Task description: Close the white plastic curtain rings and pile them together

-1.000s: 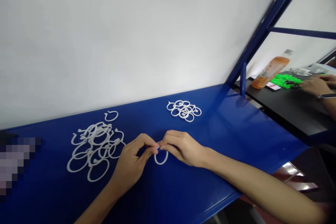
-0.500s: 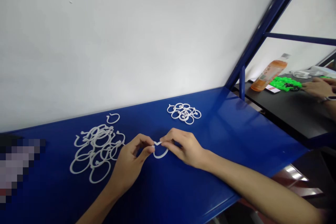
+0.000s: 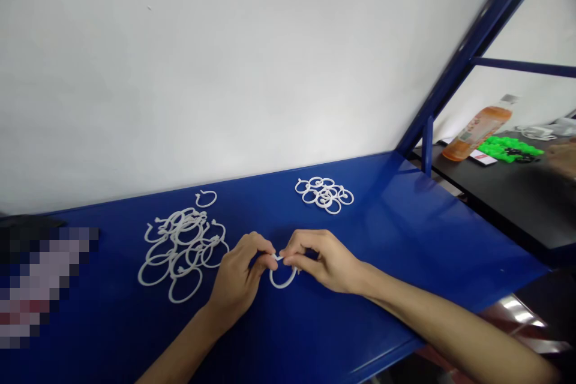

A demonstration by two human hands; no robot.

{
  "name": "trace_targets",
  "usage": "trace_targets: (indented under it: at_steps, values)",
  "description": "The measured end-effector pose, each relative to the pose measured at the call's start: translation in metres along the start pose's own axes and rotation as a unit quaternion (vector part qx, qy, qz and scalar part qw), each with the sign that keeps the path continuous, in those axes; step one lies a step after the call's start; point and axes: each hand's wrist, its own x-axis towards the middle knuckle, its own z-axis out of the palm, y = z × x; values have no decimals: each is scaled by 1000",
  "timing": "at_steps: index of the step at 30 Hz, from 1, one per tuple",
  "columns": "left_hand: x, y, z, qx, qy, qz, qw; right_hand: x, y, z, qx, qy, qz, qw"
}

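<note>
At the lower middle of the frame, the left hand (image 3: 240, 279) and the right hand (image 3: 324, 258) meet just above the blue table (image 3: 405, 234). Each pinches one end of a single white ring (image 3: 283, 281) between thumb and forefinger, and the loop hangs below the fingertips. Whether the ring's ends are already hooked together is hard to tell, since the fingers cover them.

To the left lies a loose pile of rings (image 3: 182, 249), many with open, hooked ends, and one stray ring (image 3: 206, 198) sits just behind it. A smaller cluster (image 3: 324, 194) of tighter rings rests at the upper middle. Judging by the two heaps, a minor share looks finished and most remains.

At the far right, a black table (image 3: 495, 192) carries an orange bottle (image 3: 481, 135) and green pieces (image 3: 508, 148).
</note>
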Motion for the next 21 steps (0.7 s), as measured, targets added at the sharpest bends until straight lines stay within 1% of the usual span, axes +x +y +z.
trace_targets:
  at_steps: [3, 7, 10, 13, 15, 17, 18, 21]
  values:
    - [-1, 3, 1, -4, -4, 48, 999, -1, -1, 1, 6, -12, -17, 1000]
    - [-2, 7, 3, -7, 0, 87, 996, -3, -1, 1, -7, -19, -81, 997]
    - [-1, 9, 4, -4, 0, 111, 994, -5, -1, 2, -29, -26, -113, 993]
    - [3, 6, 2, 46, -6, 123, 991, -2, 1, 3, -69, -12, -121, 990]
    - [7, -1, -2, 120, -13, 136, 983, 2, 6, 1, -109, -4, -115, 987]
    - [11, -11, -10, 213, -12, 134, 968, 7, 13, -7, -153, 22, -95, 983]
    - [13, -18, -15, 258, -3, 117, 959, 10, 17, -15, -173, 49, -81, 980]
    - [19, -38, -37, 358, 34, 19, 933, 18, 34, -52, -212, 171, -25, 962]
